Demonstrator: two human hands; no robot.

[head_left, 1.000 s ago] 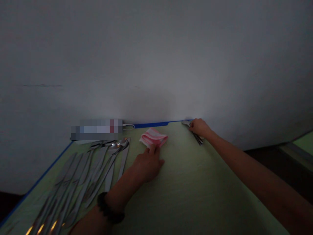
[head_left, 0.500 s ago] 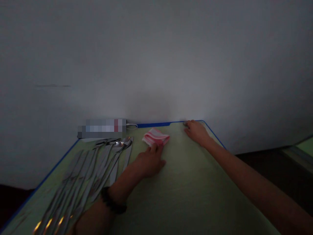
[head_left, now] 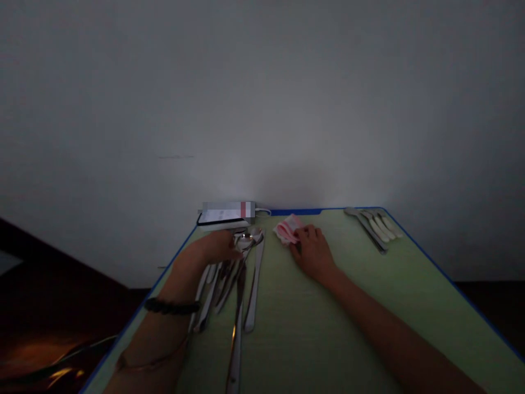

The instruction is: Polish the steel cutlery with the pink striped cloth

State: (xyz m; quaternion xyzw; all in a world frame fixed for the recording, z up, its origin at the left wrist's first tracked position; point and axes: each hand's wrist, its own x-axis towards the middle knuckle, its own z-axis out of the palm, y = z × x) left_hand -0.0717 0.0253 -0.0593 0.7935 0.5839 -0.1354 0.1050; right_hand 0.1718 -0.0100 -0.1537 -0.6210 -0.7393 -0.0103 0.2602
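My left hand (head_left: 213,249) lies over the far ends of several steel spoons and knives (head_left: 241,273) spread out on the left of a pale green table (head_left: 328,306); its fingers curl onto a spoon head. My right hand (head_left: 314,251) rests on a folded pink-and-white cloth (head_left: 287,230) near the table's far edge, fingers bent over it. A small group of spoons (head_left: 375,225) lies alone at the far right corner, away from both hands.
A flat dark device with a white cable (head_left: 223,216) lies at the far edge against the grey wall. The table has a blue rim (head_left: 295,211). Dark floor lies to the left and right.
My right hand let go of the spoons at the far right corner and moved left onto the cloth. My left hand left the cloth and went to the cutlery on the left. The view swung left.
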